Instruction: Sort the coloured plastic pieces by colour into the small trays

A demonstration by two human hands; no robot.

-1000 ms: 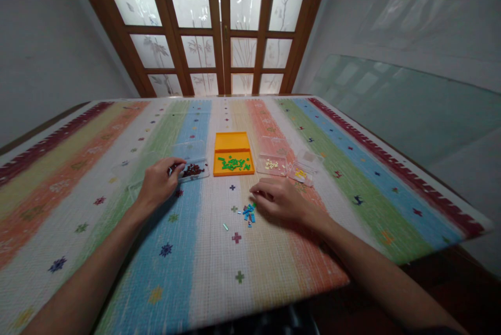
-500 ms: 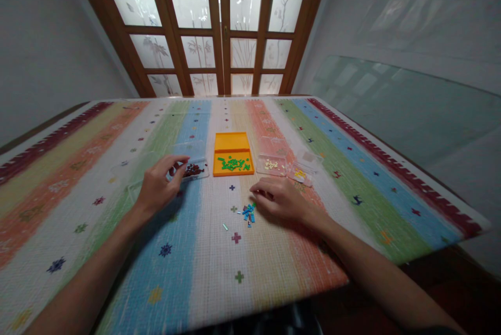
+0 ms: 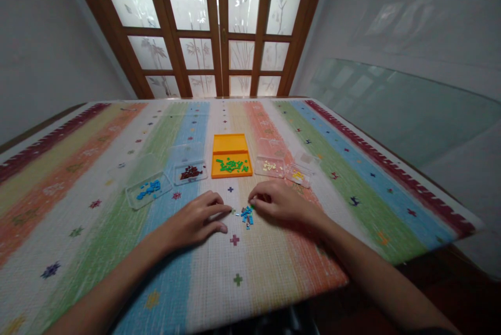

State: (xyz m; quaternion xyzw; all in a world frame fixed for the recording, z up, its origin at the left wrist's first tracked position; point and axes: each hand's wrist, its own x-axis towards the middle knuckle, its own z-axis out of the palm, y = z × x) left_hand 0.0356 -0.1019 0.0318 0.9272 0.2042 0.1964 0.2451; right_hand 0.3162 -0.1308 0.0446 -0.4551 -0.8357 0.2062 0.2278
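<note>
A small loose pile of mostly blue building bricks (image 3: 247, 215), with a few other colours, lies on the striped tablecloth. Just left of it is my left hand (image 3: 198, 220), low over the cloth, its index finger stretched toward the pile and the thumb apart. My right hand (image 3: 276, 199) rests at the pile's right edge with fingers curled and tips together. A bit of green shows by those fingertips; whether they grip it is hard to see. Behind the hands, an orange case (image 3: 232, 174) lies open with green bricks (image 3: 233, 165) in it.
Left of the case stand a clear box (image 3: 177, 180) of dark red bricks (image 3: 191, 172) and another clear box (image 3: 135, 204) of blue bricks (image 3: 151, 189). On the right are a box with cream bricks (image 3: 270, 166) and one with yellow bricks (image 3: 298, 175).
My left hand has moved from the dark red bricks' box, right and nearer, to beside the pile. The pale green brick left of the pile no longer shows. My right hand stays nearly still.
</note>
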